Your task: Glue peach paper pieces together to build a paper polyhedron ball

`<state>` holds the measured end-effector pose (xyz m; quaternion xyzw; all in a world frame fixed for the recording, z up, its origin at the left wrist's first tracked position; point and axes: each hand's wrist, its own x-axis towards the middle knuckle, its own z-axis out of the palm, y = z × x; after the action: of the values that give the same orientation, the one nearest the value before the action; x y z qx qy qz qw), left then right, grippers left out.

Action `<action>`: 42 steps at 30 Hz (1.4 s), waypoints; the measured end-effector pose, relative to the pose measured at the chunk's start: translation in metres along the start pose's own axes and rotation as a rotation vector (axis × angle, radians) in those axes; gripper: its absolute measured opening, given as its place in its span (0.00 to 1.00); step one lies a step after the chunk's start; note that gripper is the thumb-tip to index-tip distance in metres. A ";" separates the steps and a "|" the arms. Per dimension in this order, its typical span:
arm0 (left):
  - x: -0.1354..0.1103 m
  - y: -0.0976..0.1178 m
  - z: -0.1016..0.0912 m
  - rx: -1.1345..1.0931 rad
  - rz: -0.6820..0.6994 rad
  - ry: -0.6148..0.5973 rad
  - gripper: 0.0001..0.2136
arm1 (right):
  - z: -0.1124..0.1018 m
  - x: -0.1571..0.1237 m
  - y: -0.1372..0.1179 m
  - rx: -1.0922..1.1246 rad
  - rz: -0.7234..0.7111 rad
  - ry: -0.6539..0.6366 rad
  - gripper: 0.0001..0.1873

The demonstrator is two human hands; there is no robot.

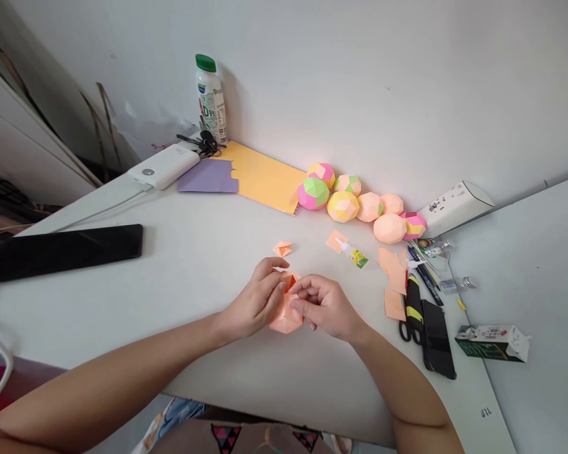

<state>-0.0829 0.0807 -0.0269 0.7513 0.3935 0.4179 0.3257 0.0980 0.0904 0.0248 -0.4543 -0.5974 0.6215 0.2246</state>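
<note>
Between my two hands is a peach folded-paper ball (285, 320), with an orange gap showing at its top. My left hand (257, 299) is closed on its left side, thumb against the paper. My right hand (322, 305) grips the right side, thumb and fingertips pinched at the edge of the gap. Just beyond my left fingertips lies a small folded peach paper piece (283, 248). Farther right, a small glue bottle (355, 255) rests with its white nozzle over a peach paper square (335, 241).
Several finished paper balls (343, 206) line the wall beside yellow paper (265, 177) and purple paper (208, 176). At right are paper scraps (394, 272), scissors (413, 309), a phone (438, 340) and a carton (492, 342). Leftward lie a black device (66, 252) and a white power bank (163, 166).
</note>
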 end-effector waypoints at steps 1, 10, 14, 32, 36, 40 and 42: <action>0.000 0.000 0.000 -0.001 -0.001 -0.001 0.14 | 0.000 0.000 0.000 0.000 0.004 0.002 0.06; 0.000 -0.001 0.000 -0.022 -0.012 -0.011 0.14 | 0.001 0.000 0.000 0.008 -0.003 -0.010 0.04; 0.000 0.000 -0.001 -0.024 -0.032 -0.017 0.15 | 0.001 0.000 0.000 0.004 -0.001 -0.014 0.05; 0.001 0.001 -0.002 -0.028 -0.038 -0.031 0.17 | 0.000 0.001 0.000 0.026 0.020 -0.043 0.05; 0.000 0.001 -0.001 -0.016 -0.037 -0.028 0.17 | -0.001 0.001 0.000 0.031 0.014 -0.043 0.06; 0.000 0.000 -0.001 -0.013 -0.031 -0.018 0.16 | -0.001 0.001 0.001 0.029 0.028 -0.037 0.07; 0.000 -0.001 0.000 -0.014 -0.025 -0.017 0.16 | -0.001 0.002 0.001 0.026 0.038 -0.040 0.07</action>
<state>-0.0835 0.0807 -0.0273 0.7476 0.3973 0.4099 0.3395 0.0986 0.0923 0.0234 -0.4500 -0.5849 0.6424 0.2068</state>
